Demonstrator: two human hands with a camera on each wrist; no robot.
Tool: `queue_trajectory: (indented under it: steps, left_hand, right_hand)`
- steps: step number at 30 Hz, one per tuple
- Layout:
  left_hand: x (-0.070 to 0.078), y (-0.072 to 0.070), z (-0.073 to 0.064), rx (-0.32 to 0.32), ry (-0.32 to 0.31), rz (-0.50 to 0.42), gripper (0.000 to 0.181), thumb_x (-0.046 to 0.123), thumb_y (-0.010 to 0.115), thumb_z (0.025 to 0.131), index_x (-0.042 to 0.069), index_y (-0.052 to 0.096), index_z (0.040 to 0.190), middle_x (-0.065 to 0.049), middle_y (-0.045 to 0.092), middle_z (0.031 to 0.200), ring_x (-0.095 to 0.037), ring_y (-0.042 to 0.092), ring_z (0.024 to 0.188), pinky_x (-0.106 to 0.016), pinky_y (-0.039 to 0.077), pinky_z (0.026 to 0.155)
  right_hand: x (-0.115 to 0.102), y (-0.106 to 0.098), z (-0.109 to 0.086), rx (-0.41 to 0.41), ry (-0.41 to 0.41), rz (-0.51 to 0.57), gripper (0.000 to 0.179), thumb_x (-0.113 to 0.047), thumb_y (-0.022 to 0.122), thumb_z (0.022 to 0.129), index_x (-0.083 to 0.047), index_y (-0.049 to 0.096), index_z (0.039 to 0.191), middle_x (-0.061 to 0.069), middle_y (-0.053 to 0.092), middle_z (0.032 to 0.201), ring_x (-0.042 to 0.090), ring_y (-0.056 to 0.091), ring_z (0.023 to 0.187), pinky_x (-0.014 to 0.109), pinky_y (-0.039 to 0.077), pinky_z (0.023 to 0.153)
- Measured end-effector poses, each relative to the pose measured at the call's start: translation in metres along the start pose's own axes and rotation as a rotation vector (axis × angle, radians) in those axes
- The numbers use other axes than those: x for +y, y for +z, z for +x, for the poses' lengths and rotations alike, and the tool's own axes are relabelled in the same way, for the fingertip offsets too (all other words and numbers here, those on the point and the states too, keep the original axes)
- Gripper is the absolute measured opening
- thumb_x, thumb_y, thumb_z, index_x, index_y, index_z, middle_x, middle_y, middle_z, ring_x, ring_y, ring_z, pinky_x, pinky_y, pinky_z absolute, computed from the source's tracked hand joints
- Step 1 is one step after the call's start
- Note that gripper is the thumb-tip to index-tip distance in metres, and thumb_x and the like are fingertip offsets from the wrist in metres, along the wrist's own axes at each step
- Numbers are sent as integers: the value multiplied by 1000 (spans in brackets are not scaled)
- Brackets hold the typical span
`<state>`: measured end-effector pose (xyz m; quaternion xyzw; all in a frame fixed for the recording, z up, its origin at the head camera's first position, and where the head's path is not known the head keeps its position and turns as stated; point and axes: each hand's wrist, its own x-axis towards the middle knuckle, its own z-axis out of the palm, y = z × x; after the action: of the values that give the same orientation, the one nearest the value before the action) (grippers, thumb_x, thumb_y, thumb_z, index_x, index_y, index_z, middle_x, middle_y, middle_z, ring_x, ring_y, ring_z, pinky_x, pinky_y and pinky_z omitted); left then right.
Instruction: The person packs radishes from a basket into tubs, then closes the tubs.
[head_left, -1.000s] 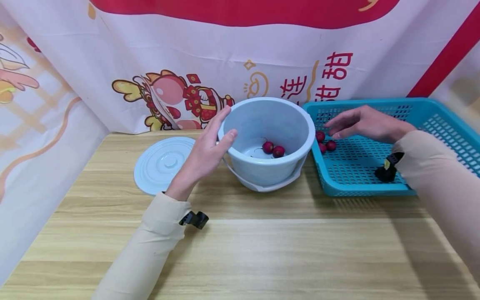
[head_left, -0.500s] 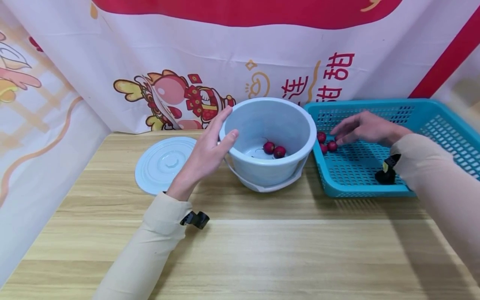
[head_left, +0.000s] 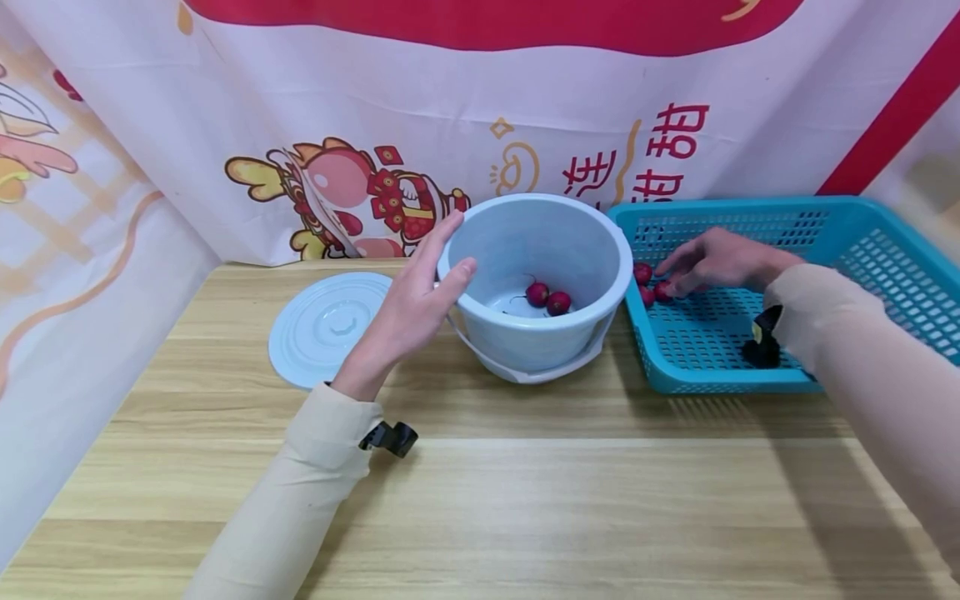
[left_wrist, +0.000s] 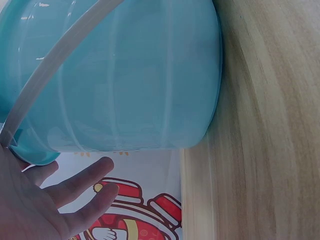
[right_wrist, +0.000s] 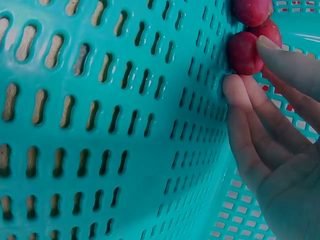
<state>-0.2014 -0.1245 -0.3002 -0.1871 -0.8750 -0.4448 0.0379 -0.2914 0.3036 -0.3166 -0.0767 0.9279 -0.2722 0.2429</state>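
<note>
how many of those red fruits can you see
5: two on the bucket floor, three in the basket corner by the right hand. The hand may hide more.

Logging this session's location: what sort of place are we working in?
Probably a staged tabletop work booth, not a real kitchen: a wooden table, a festive printed cloth backdrop hung close around it, and a perforated teal plastic basket.

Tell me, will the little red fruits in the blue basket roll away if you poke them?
Probably. The red fruits look round and smooth, so they would likely roll, though the basket walls should stop them. They look small and light beside the right hand.
</note>
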Motion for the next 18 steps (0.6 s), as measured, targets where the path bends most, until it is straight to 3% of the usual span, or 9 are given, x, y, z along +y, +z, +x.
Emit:
queue_trajectory:
  steps: [8,18]
  left_hand:
    - [1,-1,0,1,0,3,71,51,47,107,33,22,170,6,19,179,-30,33,161,-61,49,117]
    - [0,0,1,1,-2,6,71,51,47,107,33,22,170,5,19,179,-30,33,161,-61,49,116]
  right_hand:
    - [-7,1,3,-1,4,-66,44,-25,73,101,-1,69,137,23,72,129,35,68,114,59,57,101]
    - [-9,-3,0,16,11,-5,45,-27,74,100,-4,69,138,22,71,132,34,68,115,58,58,101]
